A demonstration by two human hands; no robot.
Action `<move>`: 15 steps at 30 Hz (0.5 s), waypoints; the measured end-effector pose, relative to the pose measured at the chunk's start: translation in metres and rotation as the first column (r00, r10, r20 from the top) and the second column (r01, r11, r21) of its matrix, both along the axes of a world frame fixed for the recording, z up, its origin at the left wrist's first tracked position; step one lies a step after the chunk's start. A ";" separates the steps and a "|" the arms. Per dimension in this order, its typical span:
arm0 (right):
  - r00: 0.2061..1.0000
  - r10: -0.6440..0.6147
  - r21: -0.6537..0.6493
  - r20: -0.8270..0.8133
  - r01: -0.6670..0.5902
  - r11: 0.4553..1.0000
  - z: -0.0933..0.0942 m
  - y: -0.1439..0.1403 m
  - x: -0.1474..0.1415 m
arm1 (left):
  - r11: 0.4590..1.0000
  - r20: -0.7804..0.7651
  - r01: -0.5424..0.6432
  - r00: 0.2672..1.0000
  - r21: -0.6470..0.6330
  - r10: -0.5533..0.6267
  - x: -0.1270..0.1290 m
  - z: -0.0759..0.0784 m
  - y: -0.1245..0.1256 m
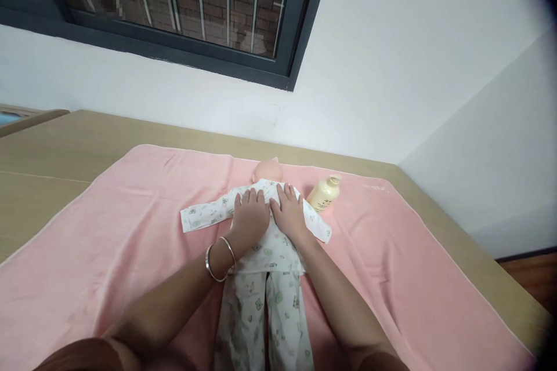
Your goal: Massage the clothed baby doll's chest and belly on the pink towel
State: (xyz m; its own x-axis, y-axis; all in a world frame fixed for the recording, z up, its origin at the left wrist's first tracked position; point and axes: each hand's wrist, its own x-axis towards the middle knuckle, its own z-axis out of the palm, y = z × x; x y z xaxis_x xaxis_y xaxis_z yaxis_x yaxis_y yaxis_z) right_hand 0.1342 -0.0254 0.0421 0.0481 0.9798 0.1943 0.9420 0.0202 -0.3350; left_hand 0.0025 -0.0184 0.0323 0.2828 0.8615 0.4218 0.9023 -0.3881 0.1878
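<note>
A baby doll [267, 171] lies on a pink blanket [143, 197], its head toward the wall. It wears a white printed top [274, 252] with long sleeves stretched out sideways, and matching trousers [248, 307]. My left hand [251, 213] rests flat on the left side of the doll's upper back or chest; I cannot tell which. On the right side lies my right hand [288, 211], palm down, fingers extended. Both hands touch the cloth and grip nothing. Bracelets circle my left wrist.
A cream pump bottle [324, 192] sits on the blanket just right of the doll's right-hand sleeve. Under the blanket is a wooden surface [52, 145] that meets a white wall [348, 98]. Above it is a dark-framed window [285, 69] with bars.
</note>
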 end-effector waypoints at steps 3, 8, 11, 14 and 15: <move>0.998 0.039 -0.019 -0.041 -0.040 0.999 -0.003 0.006 0.008 | 1.000 -0.059 0.024 0.998 -0.002 -0.024 0.002 0.004 -0.008; 0.995 -0.007 0.056 0.095 0.002 0.998 0.001 -0.007 -0.008 | 0.999 0.015 -0.009 1.000 -0.037 0.010 -0.001 0.002 0.004; 0.977 -0.042 0.101 0.208 0.021 0.995 0.004 -0.020 -0.023 | 0.999 0.071 -0.015 0.997 -0.031 0.017 -0.005 -0.004 0.017; 0.969 -0.039 0.105 0.243 0.014 0.994 0.006 -0.025 -0.029 | 0.999 0.130 0.032 0.991 -0.025 -0.029 -0.008 -0.012 0.025; 0.971 -0.036 0.103 0.238 0.012 0.995 0.006 -0.024 -0.029 | 0.999 0.154 0.042 0.987 -0.023 -0.038 -0.008 -0.015 0.026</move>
State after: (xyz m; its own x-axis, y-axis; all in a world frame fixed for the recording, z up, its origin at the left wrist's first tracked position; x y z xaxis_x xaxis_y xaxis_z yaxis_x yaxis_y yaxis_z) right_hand 0.1055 -0.0498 0.0477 0.0115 0.9539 0.2999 0.9951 0.0185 -0.0970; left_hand -0.0056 0.0081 0.0171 0.2507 0.8620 0.4405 0.8457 -0.4164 0.3336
